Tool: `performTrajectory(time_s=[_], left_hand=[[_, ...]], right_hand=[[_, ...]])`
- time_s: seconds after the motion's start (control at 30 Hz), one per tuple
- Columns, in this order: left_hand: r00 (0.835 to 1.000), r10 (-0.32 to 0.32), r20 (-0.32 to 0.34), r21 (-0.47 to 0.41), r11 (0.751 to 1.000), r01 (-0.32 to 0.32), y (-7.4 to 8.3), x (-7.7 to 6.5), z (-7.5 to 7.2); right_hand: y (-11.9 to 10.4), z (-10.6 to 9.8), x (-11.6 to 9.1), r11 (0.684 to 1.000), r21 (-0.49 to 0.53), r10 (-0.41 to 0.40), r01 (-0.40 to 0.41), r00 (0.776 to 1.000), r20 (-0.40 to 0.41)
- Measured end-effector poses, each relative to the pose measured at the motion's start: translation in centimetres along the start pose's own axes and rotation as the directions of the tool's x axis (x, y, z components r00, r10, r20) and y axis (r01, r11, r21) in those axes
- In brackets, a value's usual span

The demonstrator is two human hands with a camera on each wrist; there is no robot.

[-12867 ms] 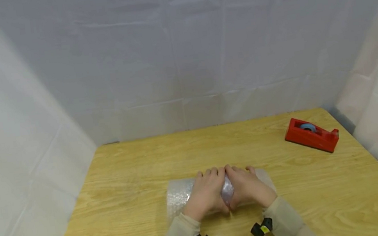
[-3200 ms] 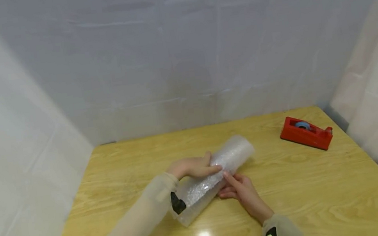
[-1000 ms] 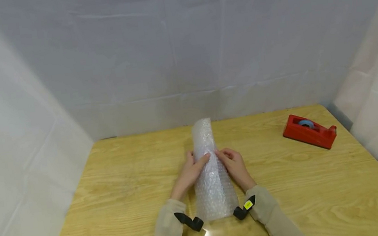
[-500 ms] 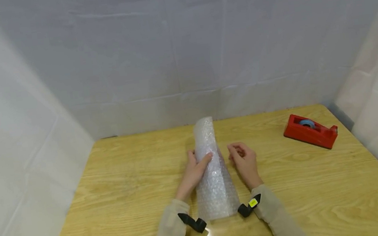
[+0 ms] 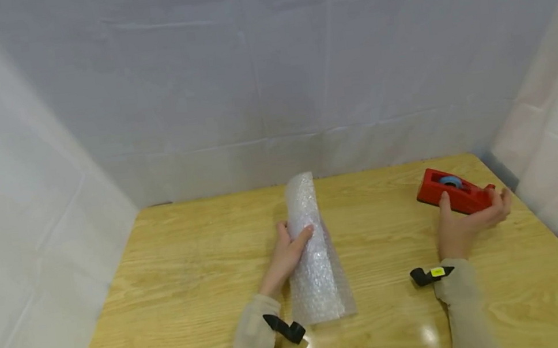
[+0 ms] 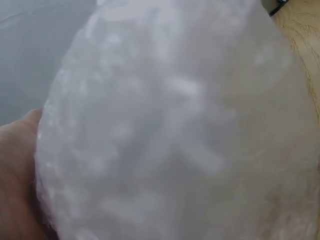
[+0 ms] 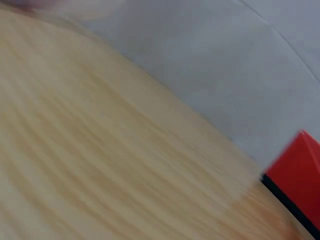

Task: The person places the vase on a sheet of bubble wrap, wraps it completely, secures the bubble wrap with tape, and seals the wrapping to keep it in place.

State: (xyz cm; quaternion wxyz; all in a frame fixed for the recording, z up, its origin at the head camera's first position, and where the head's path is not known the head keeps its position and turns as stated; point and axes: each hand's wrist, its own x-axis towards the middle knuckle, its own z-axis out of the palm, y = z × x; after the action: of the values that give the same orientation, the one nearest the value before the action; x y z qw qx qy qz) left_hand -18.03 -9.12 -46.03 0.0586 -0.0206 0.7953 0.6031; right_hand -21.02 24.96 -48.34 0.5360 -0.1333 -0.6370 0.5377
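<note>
A rolled-up sheet of bubble wrap lies lengthwise in the middle of the table, one end pointing to the back. My left hand grips its left side, thumb across the top. In the left wrist view the bubble wrap fills most of the picture, beside part of the hand. At the right, my right hand is spread at the near side of a red tape dispenser with a blue-rimmed tape roll. The dispenser's corner shows in the right wrist view.
The wooden table runs back to a hanging white sheet, with more sheeting on both sides. A small black camera sits on the right wrist and another on the left.
The bubble wrap, first lying crosswise under both hands, was turned to point away. My right hand has since let go of it and moved right to the tape dispenser; my left stays on the roll.
</note>
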Motion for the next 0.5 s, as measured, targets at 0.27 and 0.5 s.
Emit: performTrajectory(time_s=[0.27,0.5], left_hand=[[1.000,-0.007,-0.005,-0.009,1.000,0.007,-0.1,0.0,0.2],[1.000,-0.009,0.001,-0.010,1.000,0.009,-0.1,-0.1,0.2]], right_hand=[[3.9,-3.2,3.9,0.877,0.019,0.461,-0.480,0.851,0.252],[5.2,-3.9,4.4,0.852,-0.180,0.523,-0.492,0.773,0.359]])
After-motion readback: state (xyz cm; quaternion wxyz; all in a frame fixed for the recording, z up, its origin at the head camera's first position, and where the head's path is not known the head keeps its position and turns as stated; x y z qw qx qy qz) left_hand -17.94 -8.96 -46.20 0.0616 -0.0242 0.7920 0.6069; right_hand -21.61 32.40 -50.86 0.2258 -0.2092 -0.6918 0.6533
